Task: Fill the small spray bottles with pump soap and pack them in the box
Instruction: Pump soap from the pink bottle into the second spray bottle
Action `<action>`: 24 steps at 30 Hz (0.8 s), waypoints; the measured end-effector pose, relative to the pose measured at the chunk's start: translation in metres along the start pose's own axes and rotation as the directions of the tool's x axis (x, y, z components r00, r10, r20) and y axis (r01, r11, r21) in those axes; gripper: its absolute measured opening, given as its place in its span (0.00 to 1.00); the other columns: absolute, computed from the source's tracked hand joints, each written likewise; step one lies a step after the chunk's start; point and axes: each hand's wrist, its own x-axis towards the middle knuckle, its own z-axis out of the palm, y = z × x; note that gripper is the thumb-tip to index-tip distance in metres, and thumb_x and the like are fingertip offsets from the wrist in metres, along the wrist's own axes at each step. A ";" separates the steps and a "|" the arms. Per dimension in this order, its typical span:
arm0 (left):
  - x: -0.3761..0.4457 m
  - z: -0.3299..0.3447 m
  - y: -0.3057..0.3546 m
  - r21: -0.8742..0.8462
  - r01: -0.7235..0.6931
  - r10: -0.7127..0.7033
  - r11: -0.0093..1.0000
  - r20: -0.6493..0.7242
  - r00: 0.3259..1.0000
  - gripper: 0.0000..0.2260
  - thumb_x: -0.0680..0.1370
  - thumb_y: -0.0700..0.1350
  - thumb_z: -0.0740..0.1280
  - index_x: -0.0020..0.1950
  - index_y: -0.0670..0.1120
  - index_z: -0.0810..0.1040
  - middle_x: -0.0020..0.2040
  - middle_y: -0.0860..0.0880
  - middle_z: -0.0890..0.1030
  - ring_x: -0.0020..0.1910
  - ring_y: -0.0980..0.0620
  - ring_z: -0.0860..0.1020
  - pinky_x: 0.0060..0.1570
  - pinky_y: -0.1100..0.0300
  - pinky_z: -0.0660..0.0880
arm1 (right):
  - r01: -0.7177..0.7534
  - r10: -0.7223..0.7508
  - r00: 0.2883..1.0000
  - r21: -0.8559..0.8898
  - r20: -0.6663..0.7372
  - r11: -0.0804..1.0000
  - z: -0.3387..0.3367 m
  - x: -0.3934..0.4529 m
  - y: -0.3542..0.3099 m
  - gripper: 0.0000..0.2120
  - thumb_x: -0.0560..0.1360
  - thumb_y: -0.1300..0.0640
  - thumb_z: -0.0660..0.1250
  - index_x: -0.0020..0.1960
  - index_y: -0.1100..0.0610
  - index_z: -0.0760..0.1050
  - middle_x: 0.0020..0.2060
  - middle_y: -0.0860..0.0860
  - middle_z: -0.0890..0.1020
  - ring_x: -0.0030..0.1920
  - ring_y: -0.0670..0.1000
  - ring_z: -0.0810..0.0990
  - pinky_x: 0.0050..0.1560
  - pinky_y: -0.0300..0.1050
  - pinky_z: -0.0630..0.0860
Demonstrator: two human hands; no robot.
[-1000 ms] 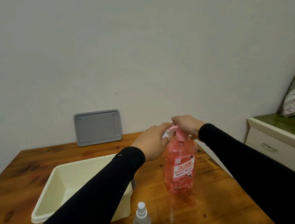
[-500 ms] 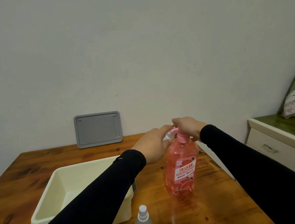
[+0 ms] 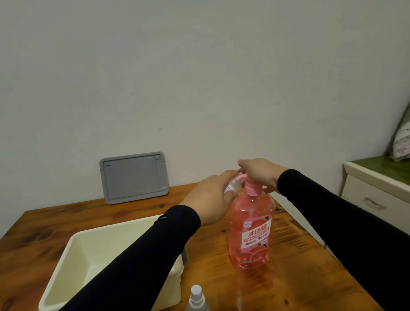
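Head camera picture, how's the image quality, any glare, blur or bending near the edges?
Head view: dim, flat indoor light; soft sheen on the wooden table in front of the pink soap bottle; wide-angle bending curves the table edges; the spray bottle at the bottom edge is cropped and slightly soft; both hands look reasonably sharp.

Both black-sleeved arms reach forward and converge: left hand (image 3: 211, 199) has fingers curled in a grip around a small clear item, right hand (image 3: 260, 172) lies palm-down, fingers extended.
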 end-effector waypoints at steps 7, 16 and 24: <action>0.003 -0.004 0.002 0.022 0.005 -0.006 1.000 0.015 1.000 0.21 0.81 0.52 0.58 0.73 0.57 0.59 0.65 0.47 0.74 0.60 0.49 0.73 0.51 0.61 0.66 | -0.023 0.022 1.000 0.009 0.017 1.000 -0.004 -0.001 -0.002 0.20 0.80 0.44 0.49 0.57 0.55 0.72 0.54 0.54 0.76 0.46 0.50 0.75 0.45 0.45 0.68; 0.003 -0.007 0.004 0.039 -0.017 0.017 0.999 0.004 1.000 0.21 0.81 0.51 0.59 0.74 0.56 0.59 0.65 0.47 0.74 0.60 0.49 0.73 0.51 0.62 0.65 | 0.008 -0.008 1.000 0.023 -0.009 1.000 -0.002 0.000 -0.001 0.20 0.80 0.46 0.49 0.57 0.56 0.73 0.58 0.56 0.77 0.48 0.52 0.76 0.45 0.46 0.70; 0.003 -0.006 0.003 0.036 0.003 -0.004 0.999 0.023 1.000 0.21 0.81 0.52 0.58 0.74 0.57 0.59 0.65 0.47 0.73 0.60 0.49 0.73 0.51 0.62 0.65 | -0.039 0.038 0.999 0.048 0.028 0.998 -0.004 -0.001 -0.002 0.20 0.80 0.43 0.49 0.56 0.55 0.72 0.55 0.55 0.77 0.49 0.53 0.76 0.48 0.49 0.71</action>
